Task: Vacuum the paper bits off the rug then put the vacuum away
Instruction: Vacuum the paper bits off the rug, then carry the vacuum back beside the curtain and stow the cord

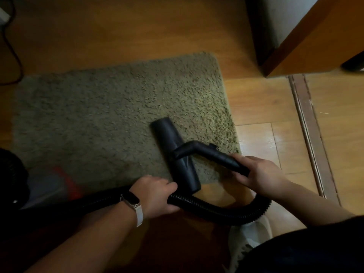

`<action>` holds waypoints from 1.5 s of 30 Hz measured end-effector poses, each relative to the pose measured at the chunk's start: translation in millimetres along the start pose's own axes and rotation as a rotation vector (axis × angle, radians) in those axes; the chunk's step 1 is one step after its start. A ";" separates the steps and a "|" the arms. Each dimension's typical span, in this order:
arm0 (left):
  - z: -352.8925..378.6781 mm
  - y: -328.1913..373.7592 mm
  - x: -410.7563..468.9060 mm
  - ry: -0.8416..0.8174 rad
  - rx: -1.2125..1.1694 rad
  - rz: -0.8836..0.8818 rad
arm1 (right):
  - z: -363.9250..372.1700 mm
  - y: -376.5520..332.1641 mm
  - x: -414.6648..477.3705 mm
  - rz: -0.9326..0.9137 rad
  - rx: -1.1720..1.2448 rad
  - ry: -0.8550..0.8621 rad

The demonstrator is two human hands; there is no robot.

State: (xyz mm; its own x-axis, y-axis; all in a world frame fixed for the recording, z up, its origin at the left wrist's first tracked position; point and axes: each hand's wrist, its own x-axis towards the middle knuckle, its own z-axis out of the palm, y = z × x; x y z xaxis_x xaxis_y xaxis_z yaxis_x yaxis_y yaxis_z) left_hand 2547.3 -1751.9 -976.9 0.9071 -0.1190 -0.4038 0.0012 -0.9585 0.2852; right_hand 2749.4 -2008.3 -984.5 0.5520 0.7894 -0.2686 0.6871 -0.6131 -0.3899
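1. Head view, closest stuff first: the left hand (155, 194) is wrapped round the ribbed black hose (216, 209), just off the near edge of the rug (98, 115).
2. The right hand (260, 174) is grasping the hose's rigid end tube (212, 154) at the rug's near right corner.
3. The T-shaped nozzle (173, 150) sits on the rug's near right part, with one end poking past the near edge.
4. A wooden cabinet (315, 36) stands beyond the rug's far right corner.

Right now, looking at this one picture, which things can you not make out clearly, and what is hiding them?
Paper bits, head view: the rug is dim and blurred, so no bits can be told from its pile.
Vacuum body, head view: dark, blurred, cut off by the left edge.
Nozzle underside, head view: hidden, it faces the rug.
Cable, head view: runs out at the top left edge.
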 end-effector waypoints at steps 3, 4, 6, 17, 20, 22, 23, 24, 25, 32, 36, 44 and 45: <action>10.1 -5.3 -13.8 0.010 -0.035 -0.026 | 8.1 -6.1 14.3 -0.099 -0.050 -0.022; 12.5 -7.5 -16.1 0.013 -0.037 -0.029 | 8.1 -6.5 17.5 -0.106 -0.054 -0.028; 13.5 -9.4 -18.2 0.060 -0.031 -0.035 | 4.6 -6.1 20.1 -0.081 -0.035 0.002; -0.9 -24.7 -14.8 0.038 -0.024 -0.134 | -13.9 -14.8 34.3 0.148 0.100 -0.009; -2.7 -38.1 -22.4 0.062 -0.020 -0.153 | -13.9 -32.3 54.3 0.036 0.069 -0.043; -1.2 -47.5 -28.6 0.066 -0.012 -0.172 | -14.2 -41.9 68.5 -0.009 0.069 -0.070; -0.5 -51.4 -31.5 0.073 -0.013 -0.183 | -14.7 -45.4 75.4 -0.020 0.084 -0.072; -1.3 -53.9 -33.9 0.081 -0.009 -0.189 | -15.2 -48.5 81.9 -0.018 0.106 -0.072; -2.7 -55.4 -36.3 0.073 -0.012 -0.198 | -16.0 -50.9 88.1 -0.001 0.127 -0.075; -2.1 -52.9 -40.9 -0.183 -0.055 -0.331 | -4.1 -43.8 106.1 0.150 0.141 -0.206; 5.9 -46.4 -46.8 -0.238 -0.074 -0.327 | 0.9 -47.4 99.2 0.180 0.142 -0.201; -9.3 -18.8 -53.4 -0.425 -0.224 -0.275 | -14.6 -53.2 97.3 0.090 -0.131 -0.187; -15.9 -18.5 -54.3 -0.419 -0.226 -0.252 | -21.2 -55.5 98.3 0.047 -0.160 -0.174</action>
State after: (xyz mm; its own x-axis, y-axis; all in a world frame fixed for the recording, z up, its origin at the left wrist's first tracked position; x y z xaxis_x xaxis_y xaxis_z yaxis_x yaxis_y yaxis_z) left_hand 2504.6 -1723.6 -946.4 0.6209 -0.0296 -0.7833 0.3297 -0.8967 0.2953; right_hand 2775.6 -1897.4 -970.6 0.5052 0.7445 -0.4365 0.7362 -0.6357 -0.2323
